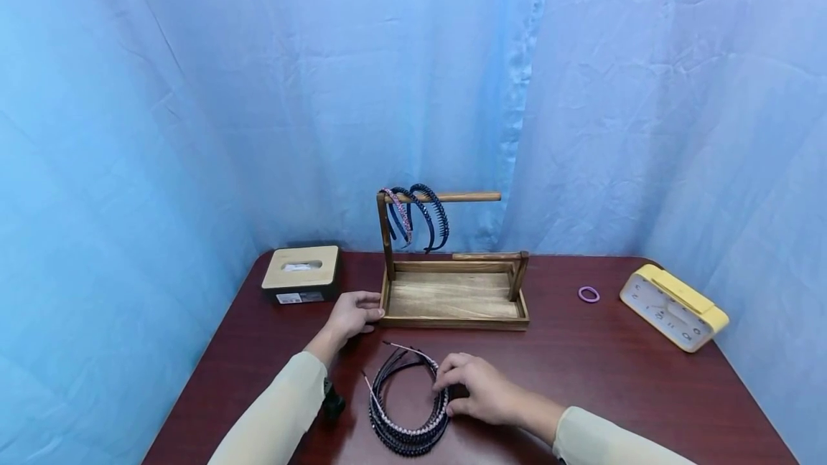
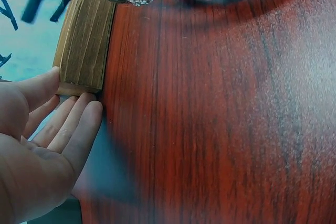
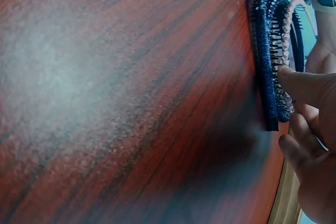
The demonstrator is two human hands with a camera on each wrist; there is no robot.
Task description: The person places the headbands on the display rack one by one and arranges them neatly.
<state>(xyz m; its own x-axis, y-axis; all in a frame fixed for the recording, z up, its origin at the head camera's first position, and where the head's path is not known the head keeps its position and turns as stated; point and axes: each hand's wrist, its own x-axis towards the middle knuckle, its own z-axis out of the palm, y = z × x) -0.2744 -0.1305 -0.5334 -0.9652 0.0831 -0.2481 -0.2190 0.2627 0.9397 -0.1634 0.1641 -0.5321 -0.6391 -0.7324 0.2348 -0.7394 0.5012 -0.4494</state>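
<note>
A loose stack of headbands (image 1: pixel 409 433) lies on the dark red table in front of me, dark blue and black beaded ones with a pale pink one on top. My right hand (image 1: pixel 481 387) is at the stack's right side, its thumb and fingers pinching the headbands (image 3: pixel 266 61); which ones are between them I cannot tell. With relaxed fingers, my left hand (image 1: pixel 352 314) touches the left end of a wooden stand (image 1: pixel 452 323). In the left wrist view its fingertips rest against the wood's end (image 2: pixel 84 51). Several headbands (image 1: pixel 441 217) hang from the stand's upper bar, near its post.
Left of the stand sits a tissue box (image 1: pixel 300 268) with a wooden lid. To the right lie a purple ring (image 1: pixel 589 294) and a yellow-framed clock (image 1: pixel 675 307). The stand has a lower bar (image 1: pixel 486 257) on its right. Blue curtains (image 1: pixel 362 92) surround the table.
</note>
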